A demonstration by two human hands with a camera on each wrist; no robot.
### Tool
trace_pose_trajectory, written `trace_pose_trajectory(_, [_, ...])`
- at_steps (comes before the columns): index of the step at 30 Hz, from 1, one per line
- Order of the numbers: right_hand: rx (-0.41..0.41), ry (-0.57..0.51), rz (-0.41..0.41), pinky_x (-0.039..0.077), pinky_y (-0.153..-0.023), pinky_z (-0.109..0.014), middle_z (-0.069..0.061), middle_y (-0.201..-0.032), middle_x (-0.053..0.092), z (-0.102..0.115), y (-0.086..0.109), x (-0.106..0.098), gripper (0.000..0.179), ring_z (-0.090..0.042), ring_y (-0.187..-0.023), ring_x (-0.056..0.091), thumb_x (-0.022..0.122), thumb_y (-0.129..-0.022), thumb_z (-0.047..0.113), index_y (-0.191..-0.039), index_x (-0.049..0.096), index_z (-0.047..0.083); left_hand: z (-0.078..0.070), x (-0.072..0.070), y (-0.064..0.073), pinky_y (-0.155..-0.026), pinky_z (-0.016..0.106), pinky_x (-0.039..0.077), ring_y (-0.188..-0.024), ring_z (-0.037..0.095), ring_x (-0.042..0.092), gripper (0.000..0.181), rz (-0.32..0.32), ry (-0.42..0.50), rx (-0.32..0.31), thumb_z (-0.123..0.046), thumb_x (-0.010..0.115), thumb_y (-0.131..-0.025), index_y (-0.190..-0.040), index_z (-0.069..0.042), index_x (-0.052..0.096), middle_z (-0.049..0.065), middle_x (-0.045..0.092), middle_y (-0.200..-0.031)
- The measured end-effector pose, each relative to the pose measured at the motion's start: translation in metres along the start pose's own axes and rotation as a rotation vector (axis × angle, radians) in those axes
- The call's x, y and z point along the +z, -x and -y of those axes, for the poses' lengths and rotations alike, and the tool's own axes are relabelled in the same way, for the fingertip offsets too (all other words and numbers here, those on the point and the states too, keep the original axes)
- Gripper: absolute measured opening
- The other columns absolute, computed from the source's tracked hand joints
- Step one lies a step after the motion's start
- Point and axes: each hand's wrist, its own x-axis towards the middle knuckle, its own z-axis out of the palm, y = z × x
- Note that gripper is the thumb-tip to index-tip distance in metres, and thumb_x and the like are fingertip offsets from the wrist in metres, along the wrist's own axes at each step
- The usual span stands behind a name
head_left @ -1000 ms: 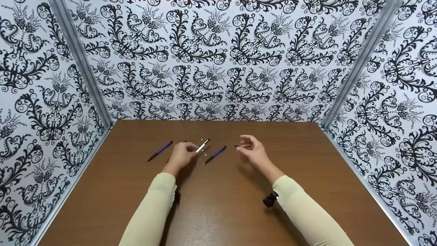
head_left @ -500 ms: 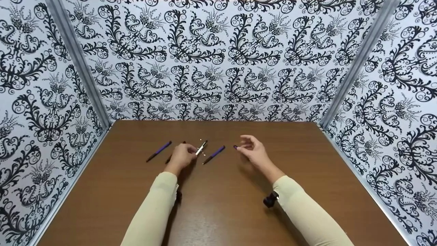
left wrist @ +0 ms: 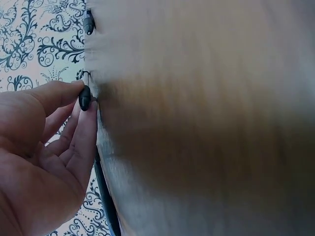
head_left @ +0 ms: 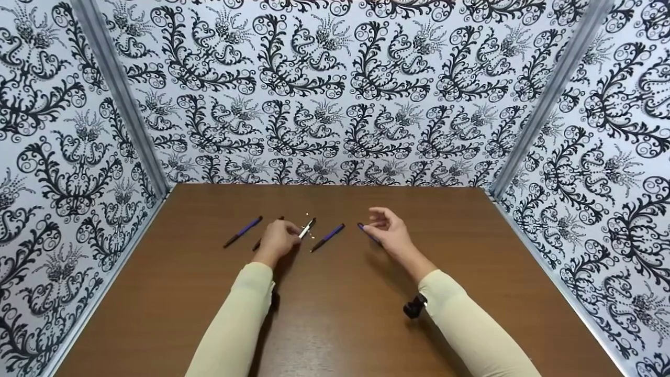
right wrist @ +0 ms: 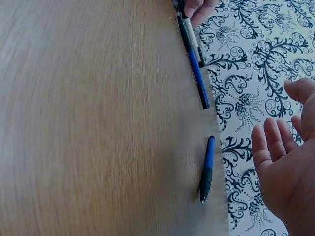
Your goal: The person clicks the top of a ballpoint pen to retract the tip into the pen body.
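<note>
1. Your left hand (head_left: 277, 240) pinches a slim white pen with black ends (head_left: 305, 231) between thumb and fingertips, left of the middle of the table. The pen slants, its farther end pointing right.
2. Your right hand (head_left: 392, 234) is relaxed and unfolded, its fingers loosely bent above the right half of the table. The right wrist view shows it apart from the pens.
3. Nearest to that hand, just to its left, lies a blue pen with a black grip (right wrist: 206, 167). Its blue end points far and left; from the head view, your fingers cover its near end.
4. Between your hands lies a second blue pen with a dark grip (head_left: 328, 237), just right of the white one, its tip pointing near and left.
5. To the left of your left hand rests a third blue pen with dark ends (head_left: 243, 232), also slanting far and right.
6. Another dark-ended pen (head_left: 257, 245) lies mostly hidden behind your left hand, so its barrel colour cannot be told.
7. Tiny pale specks (head_left: 313, 237) show around the white pen; they may be loose bits or glints, too small to tell.
8. Everything lies on the brown wood-grain table (head_left: 335, 314), enclosed by white walls with black scrollwork (head_left: 335, 78). Your pale yellow sleeves (head_left: 230, 314) reach in from the near side.
</note>
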Motion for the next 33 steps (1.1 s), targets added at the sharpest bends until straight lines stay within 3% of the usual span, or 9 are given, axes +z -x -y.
trace_pose_trajectory(8, [0.018, 0.004, 0.019, 0.057, -0.09, -0.027, -0.015, -0.118, 0.071, -0.002, 0.002, 0.002, 0.045, -0.028, -0.105, 0.07, 0.085, -0.093, -0.001, -0.136, 0.07, -0.001, -0.002, -0.002, 0.004, -0.1, 0.054, 0.058, -0.112, 0.036, 0.073, 0.018, -0.016, -0.078, -0.025, -0.011, 0.087, -0.093, -0.111, -0.011, 0.087, 0.01, 0.081, -0.116])
trace_pose_trajectory(16, [0.037, -0.017, 0.023, 0.058, -0.082, -0.024, -0.018, -0.121, 0.07, -0.004, 0.003, 0.004, 0.046, -0.04, -0.109, 0.069, 0.084, -0.093, -0.004, -0.137, 0.069, 0.0, 0.0, -0.002, 0.003, -0.101, 0.054, 0.057, -0.111, 0.036, 0.073, 0.016, -0.007, -0.062, -0.04, -0.014, 0.088, -0.094, -0.109, -0.01, 0.087, 0.011, 0.081, -0.115])
trace_pose_trajectory(22, [-0.014, 0.007, -0.018, 0.057, -0.093, -0.037, -0.026, -0.118, 0.071, -0.001, 0.003, 0.007, 0.044, -0.047, -0.108, 0.069, 0.079, -0.092, -0.013, -0.134, 0.067, -0.009, 0.0, -0.002, 0.001, -0.1, 0.051, 0.058, -0.109, 0.034, 0.074, 0.02, 0.002, -0.055, -0.043, -0.017, 0.091, -0.09, -0.109, -0.011, 0.088, 0.008, 0.082, -0.113])
trace_pose_trajectory(26, [-0.029, 0.01, -0.019, 0.056, -0.098, -0.048, -0.029, -0.117, 0.071, 0.014, 0.009, 0.009, 0.042, -0.05, -0.109, 0.068, 0.078, -0.092, -0.014, -0.133, 0.066, -0.013, 0.0, -0.003, 0.001, -0.1, 0.05, 0.058, -0.109, 0.033, 0.074, 0.021, 0.002, -0.057, -0.037, -0.017, 0.092, -0.089, -0.108, -0.011, 0.088, 0.007, 0.082, -0.112])
trace_pose_trajectory(30, [-0.042, 0.005, -0.01, 0.057, -0.098, -0.048, -0.029, -0.115, 0.071, 0.031, 0.016, 0.009, 0.04, -0.05, -0.108, 0.068, 0.077, -0.092, -0.014, -0.131, 0.066, -0.014, -0.001, -0.003, 0.001, -0.101, 0.05, 0.058, -0.111, 0.034, 0.074, 0.021, 0.003, -0.05, -0.035, -0.018, 0.091, -0.089, -0.108, -0.011, 0.088, 0.007, 0.082, -0.113])
trace_pose_trajectory(33, [-0.035, 0.009, -0.016, 0.057, -0.098, -0.047, -0.026, -0.116, 0.072, 0.02, 0.011, 0.008, 0.041, -0.047, -0.107, 0.069, 0.079, -0.092, -0.013, -0.131, 0.067, -0.012, -0.002, -0.004, 0.002, -0.101, 0.051, 0.057, -0.111, 0.034, 0.074, 0.021, 0.002, -0.041, -0.026, -0.017, 0.091, -0.09, -0.109, -0.01, 0.087, 0.008, 0.082, -0.114])
